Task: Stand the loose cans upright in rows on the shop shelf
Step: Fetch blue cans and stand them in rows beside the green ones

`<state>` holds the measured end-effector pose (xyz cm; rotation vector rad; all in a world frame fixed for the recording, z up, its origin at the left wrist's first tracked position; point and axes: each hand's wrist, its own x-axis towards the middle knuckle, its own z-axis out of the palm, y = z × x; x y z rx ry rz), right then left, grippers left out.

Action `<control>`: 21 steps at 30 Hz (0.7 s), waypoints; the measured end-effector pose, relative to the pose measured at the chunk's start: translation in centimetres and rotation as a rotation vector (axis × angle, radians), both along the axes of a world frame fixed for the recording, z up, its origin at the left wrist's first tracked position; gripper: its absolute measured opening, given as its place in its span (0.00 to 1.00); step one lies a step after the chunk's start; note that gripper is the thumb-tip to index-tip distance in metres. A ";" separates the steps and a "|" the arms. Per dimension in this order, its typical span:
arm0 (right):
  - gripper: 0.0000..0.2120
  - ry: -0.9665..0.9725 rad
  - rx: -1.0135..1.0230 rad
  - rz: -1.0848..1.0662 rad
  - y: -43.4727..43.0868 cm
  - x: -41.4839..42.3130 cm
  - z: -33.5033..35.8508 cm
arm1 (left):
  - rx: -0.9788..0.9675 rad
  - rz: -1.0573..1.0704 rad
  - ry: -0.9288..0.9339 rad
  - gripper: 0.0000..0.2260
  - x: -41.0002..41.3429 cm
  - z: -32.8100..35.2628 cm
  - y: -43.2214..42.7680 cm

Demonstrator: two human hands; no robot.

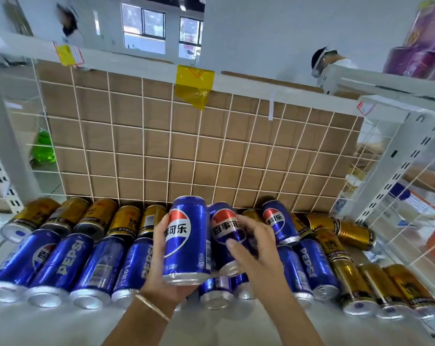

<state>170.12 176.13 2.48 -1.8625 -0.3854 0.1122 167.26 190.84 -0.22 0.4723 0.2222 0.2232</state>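
A left hand (157, 260) clamps fingers and thumb round a blue can (189, 240) lifted at centre frame, while the right hand (257, 253) curls its fingers round a second blue can (223, 228) touching it at 3 o'clock. Both long axes run roughly 12 to 6, bases toward the camera. Placing appears in hand; next, each likely needs tipping onto its base on the shelf (61, 328), near gold cans (361, 283) at 4 o'clock.
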 end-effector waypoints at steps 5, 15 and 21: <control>0.06 0.471 0.089 0.166 -0.4 0.4 0.2 | 0.077 0.043 -0.077 0.25 -1.7 3.5 0.5; 0.11 0.448 0.044 0.286 7.6 -3.1 -2.1 | 0.338 -0.054 0.026 0.30 -10.8 1.5 5.2; 0.12 0.558 0.163 0.389 14.1 -8.4 -1.6 | 0.422 0.252 0.186 0.16 -17.6 1.2 11.7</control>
